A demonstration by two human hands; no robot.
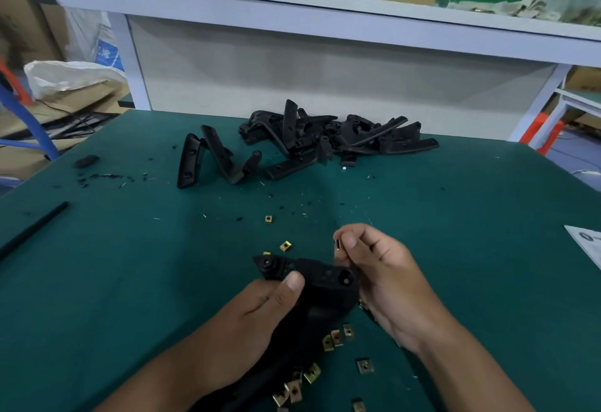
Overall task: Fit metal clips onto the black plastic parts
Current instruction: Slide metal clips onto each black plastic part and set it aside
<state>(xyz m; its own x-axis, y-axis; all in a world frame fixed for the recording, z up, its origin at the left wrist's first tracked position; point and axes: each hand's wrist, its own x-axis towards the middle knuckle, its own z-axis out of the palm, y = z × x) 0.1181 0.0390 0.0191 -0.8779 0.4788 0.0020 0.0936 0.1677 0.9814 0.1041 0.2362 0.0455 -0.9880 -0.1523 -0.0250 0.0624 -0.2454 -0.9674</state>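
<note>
While the left hand (260, 314) gripped a black plastic part (322, 281) low over the green table (471, 216), the right hand (380, 268) pinched one brass-coloured metal clip (338, 244) just above it; loose clips (338, 337) lay beside.

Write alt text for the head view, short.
Over a green table, the left hand grips a black part while the right hand pinches a metal clip just above it. Loose clips lie near the hands, and a pile of black parts sits at the far edge.

No text is legible; print on the white sack (104, 50) and paper sheet (587, 244) is blurred.
</note>
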